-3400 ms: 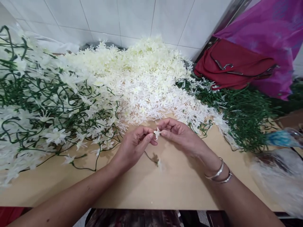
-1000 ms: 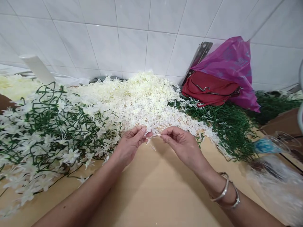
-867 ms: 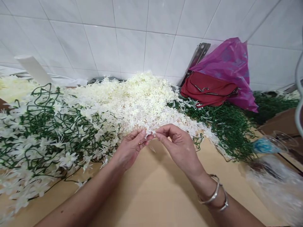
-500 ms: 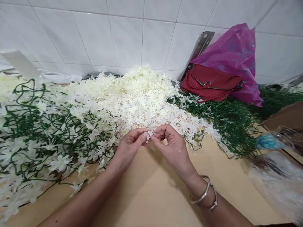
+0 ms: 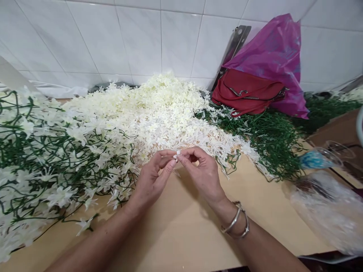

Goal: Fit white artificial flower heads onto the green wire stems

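Observation:
My left hand (image 5: 153,177) and my right hand (image 5: 200,172) meet above a tan table (image 5: 181,234). Both pinch one small white artificial flower (image 5: 176,155) between thumb and fingertips. Just behind them lies a big heap of loose cream-white flowers (image 5: 159,113). My right wrist wears silver bangles (image 5: 236,224).
Green wire stems with white flowers (image 5: 48,151) sprawl on the left. Bare green stems (image 5: 269,139) lie on the right, behind them a red handbag (image 5: 246,94) and a magenta plastic bag (image 5: 272,60). Clear plastic bags (image 5: 329,204) sit at the right edge. A white tiled wall backs the table.
My fingertips have closed together on the small flower, and the hands have shifted slightly left. The camera has tipped a little, bringing the heap and the bags higher in view.

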Tool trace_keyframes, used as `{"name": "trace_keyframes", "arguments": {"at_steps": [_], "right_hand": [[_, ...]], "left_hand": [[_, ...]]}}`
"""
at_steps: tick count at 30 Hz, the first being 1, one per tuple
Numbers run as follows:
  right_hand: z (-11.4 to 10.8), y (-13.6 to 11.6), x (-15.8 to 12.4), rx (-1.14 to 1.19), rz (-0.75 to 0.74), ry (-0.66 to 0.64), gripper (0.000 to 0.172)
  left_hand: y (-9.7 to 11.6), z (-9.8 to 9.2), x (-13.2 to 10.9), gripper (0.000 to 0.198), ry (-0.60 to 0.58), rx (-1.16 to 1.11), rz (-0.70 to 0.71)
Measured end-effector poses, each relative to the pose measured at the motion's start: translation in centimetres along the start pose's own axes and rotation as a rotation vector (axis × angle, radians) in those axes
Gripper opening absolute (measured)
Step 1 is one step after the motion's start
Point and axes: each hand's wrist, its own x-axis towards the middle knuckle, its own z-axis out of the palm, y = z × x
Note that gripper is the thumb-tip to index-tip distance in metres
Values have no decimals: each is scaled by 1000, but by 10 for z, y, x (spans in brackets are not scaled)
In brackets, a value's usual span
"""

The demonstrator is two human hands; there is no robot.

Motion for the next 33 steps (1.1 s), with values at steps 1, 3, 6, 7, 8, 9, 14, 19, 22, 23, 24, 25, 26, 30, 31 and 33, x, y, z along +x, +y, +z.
{"name": "trace_keyframes", "arguments": {"at_steps": [1, 3, 6, 7, 8, 9, 14, 19, 22, 23, 24, 25, 26, 30, 31, 33], "right_hand": [[-2, 0, 1, -29, -41, 26, 8], [-6, 2, 6, -56, -107, 88, 8], [-15, 8, 16, 44, -84, 169, 7], [-18, 11, 20, 90, -49, 176, 9], [-20, 13, 23, 128, -13, 175, 10], [-21, 15, 25, 154, 20, 164, 12], [-16, 19, 22, 192, 114, 38, 16], [-2, 19, 9, 207, 40, -28, 8], [2, 19, 6, 228, -21, -70, 6], [2, 19, 6, 230, -30, -80, 6], [2, 20, 6, 230, -28, -86, 6], [2, 20, 7, 227, -17, -88, 6], [1, 20, 7, 222, 1, -88, 7], [1, 18, 5, 136, 38, -72, 9], [1, 17, 3, 107, 26, -67, 9], [3, 15, 0, 65, -12, -57, 10]], "left_hand": [[0, 1, -1, 31, 6, -11, -14], [-1, 2, -1, 34, 41, -6, -9], [-4, 2, 0, 31, 142, 33, 49], [-5, 1, 1, 29, 176, 45, 63], [-7, 0, 1, 28, 204, 60, 74], [-8, -1, 2, 28, 225, 81, 83], [-9, -2, 3, 26, 186, 162, 96], [-4, 2, 3, 32, 67, 62, -6], [-2, 2, 4, 23, 57, -3, -38], [-2, 1, 5, 20, 71, -2, -37], [-2, 0, 5, 19, 88, 9, -34], [-2, -1, 5, 18, 99, 26, -30], [-2, -2, 5, 18, 94, 42, -28], [-6, -4, 5, 17, 59, 70, -7], [-6, -3, 5, 17, 60, 66, -4], [-7, -2, 5, 17, 70, 45, -10]]}}
